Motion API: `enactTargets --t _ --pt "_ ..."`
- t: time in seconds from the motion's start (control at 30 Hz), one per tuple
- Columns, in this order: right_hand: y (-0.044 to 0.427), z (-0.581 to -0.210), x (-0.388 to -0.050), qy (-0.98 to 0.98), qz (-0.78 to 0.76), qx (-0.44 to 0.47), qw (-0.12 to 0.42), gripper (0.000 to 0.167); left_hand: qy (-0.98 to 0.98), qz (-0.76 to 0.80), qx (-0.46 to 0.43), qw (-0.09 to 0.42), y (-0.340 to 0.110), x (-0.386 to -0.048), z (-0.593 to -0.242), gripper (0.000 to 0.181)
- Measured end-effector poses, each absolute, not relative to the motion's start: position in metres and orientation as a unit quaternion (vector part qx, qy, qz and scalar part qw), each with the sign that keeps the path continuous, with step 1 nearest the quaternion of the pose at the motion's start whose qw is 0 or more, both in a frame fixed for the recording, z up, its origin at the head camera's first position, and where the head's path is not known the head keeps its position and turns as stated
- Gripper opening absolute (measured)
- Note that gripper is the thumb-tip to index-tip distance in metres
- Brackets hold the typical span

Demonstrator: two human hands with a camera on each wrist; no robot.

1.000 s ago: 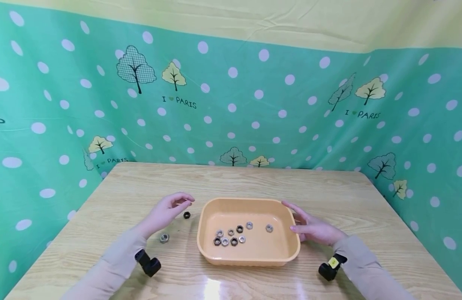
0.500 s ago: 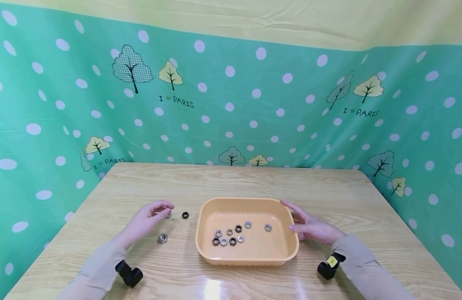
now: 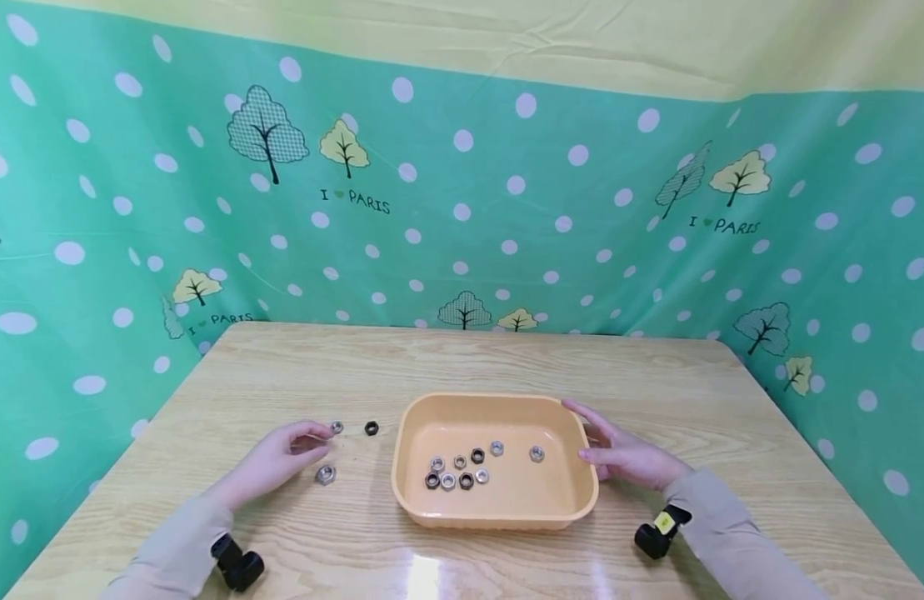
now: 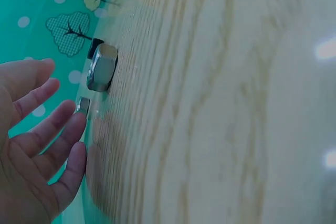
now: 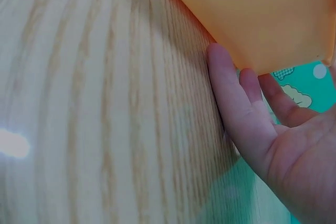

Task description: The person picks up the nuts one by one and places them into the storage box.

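Observation:
My left hand (image 3: 282,454) is at the left of the table, fingers loosely bent and apart, holding nothing. Just beyond its fingertips lies a silver hex nut (image 3: 337,427), and a larger silver nut (image 3: 326,475) sits nearer me; in the left wrist view this larger nut (image 4: 103,67) stands out in front of the fingers. A black nut (image 3: 372,427) lies farther right. My right hand (image 3: 626,454) holds the right side of an orange plastic tub (image 3: 499,522), thumb over the rim; in the right wrist view, fingers (image 5: 227,72) touch its outer wall.
Several silver and dark nuts, including a dark one (image 3: 466,481) and a silver one (image 3: 536,453), lie inside the tub. The wood-grain table (image 3: 282,350) ends at a green dotted curtain (image 3: 432,200) behind and at both sides.
My left hand has moved left and toward me, away from the tub and past the black nut, uncovering the small silver nut. The right hand and tub have stayed in place.

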State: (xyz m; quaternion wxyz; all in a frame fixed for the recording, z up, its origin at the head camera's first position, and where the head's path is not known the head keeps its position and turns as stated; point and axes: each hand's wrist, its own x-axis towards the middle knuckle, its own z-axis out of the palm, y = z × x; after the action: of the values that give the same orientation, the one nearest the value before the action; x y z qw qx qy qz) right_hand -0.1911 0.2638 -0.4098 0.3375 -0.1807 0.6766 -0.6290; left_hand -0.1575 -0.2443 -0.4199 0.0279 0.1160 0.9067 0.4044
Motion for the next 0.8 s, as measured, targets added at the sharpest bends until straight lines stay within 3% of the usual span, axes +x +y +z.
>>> enactTargets --t 0.6,0.8 --pt "0.2646 -0.4108 -0.1903 0.684 -0.624 -0.181 0.33 0.08 0.913 0.367 0.152 0.09 -0.2502 -0.1501 -0.4204 0.03" --pt "0.2653 -0.4112 -0.1927 0.679 -0.628 -0.186 0.331 0.079 0.924 0.336 0.16 0.09 -0.2499 -0.1536 -0.4202 0.033"
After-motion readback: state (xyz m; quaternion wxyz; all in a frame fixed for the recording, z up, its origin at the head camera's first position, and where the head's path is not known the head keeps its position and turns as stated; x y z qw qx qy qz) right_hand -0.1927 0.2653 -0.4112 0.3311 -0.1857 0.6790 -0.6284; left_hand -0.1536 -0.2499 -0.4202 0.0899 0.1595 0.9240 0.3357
